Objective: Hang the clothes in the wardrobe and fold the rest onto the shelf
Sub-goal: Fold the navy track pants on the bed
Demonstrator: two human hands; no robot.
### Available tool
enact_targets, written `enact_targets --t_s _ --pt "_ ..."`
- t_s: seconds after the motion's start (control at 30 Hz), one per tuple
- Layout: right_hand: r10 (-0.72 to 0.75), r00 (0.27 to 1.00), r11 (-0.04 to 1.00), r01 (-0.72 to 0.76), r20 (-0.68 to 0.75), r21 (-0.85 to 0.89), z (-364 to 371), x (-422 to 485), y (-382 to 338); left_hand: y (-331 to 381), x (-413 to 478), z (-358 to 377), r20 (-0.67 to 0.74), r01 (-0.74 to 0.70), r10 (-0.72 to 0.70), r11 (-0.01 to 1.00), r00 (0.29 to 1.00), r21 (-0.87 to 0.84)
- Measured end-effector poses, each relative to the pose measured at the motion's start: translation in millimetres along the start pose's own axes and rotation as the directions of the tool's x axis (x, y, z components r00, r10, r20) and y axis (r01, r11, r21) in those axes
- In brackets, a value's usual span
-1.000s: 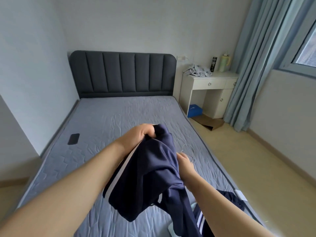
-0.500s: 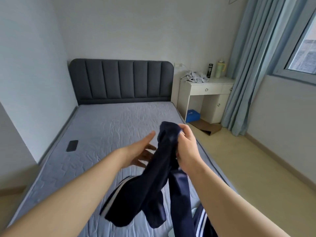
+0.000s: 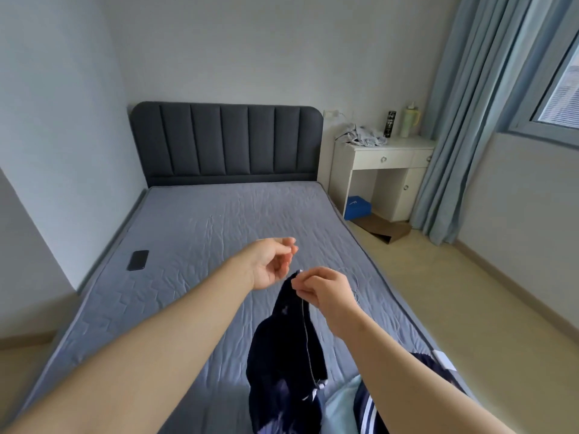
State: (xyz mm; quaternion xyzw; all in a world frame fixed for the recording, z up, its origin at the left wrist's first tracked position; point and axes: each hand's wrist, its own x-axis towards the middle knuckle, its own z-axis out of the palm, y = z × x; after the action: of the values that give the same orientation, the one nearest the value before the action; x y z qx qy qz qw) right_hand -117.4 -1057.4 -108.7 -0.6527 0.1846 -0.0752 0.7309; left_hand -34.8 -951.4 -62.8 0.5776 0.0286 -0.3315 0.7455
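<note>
Over the bed [image 3: 194, 233] the left hand [image 3: 272, 265] hovers, fingers loosely curled, holding nothing. Just right of it the right hand [image 3: 324, 289] pinches the top edge of the navy garment [image 3: 282, 355], which dangles above the mattress. It looks like the shaking-out step. Next, I judge, the free hand must catch the opposite corner to spread it flat for hanging or folding.

Head view (wide-angle) looks forward and down along the bed [image 3: 219, 233].
</note>
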Motion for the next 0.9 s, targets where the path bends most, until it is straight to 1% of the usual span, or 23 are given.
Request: enact_targets --t_s 0.07,0.17,0.3,0.47,0.63,0.7,0.77,0.83,0.9 --pt "0.113 0.988 0.993 -0.116 -0.108 -0.026 -11 5 15 -14 5 -11 -0.098 0.005 0.002 0.997 0.995 0.071" --pt "0.24 0.949 0.96 -0.263 -0.203 -0.094 -25 8 47 -39 13 -28 -0.171 0.059 -0.035 0.988 0.985 0.14" --pt "0.373 0.904 0.905 -0.404 -0.208 -0.13 -32 13 95 -82 34 -45 -0.254 0.144 -0.084 0.962 0.964 0.23" --pt "0.568 0.795 0.781 -0.602 -0.212 -0.165 -38 17 172 -157 69 -79 -0.378 0.319 -0.208 0.911 0.902 0.26" --pt "0.683 0.688 0.665 -0.725 -0.247 -0.178 -38 27 256 -232 103 -109 -0.455 0.413 -0.28 0.882 0.845 0.225" --pt "0.737 0.632 0.615 -0.774 -0.241 -0.15 -32 32 301 -268 120 -125 -0.474 0.447 -0.307 0.868 0.825 0.216" --pt "0.781 0.577 0.562 -0.816 -0.241 -0.131 -23 40 353 -309 135 -144 -0.496 0.506 -0.359 0.84 0.79 0.197" --pt "0.801 0.539 0.536 -0.84 -0.261 -0.089 -15 52 390 -342 144 -161 -0.506 0.549 -0.406 0.819 0.761 0.168" --pt "0.781 0.518 0.545 -0.838 -0.349 -0.024 -10 68 416 -366 152 -175 -0.512 0.568 -0.424 0.807 0.747 0.16"
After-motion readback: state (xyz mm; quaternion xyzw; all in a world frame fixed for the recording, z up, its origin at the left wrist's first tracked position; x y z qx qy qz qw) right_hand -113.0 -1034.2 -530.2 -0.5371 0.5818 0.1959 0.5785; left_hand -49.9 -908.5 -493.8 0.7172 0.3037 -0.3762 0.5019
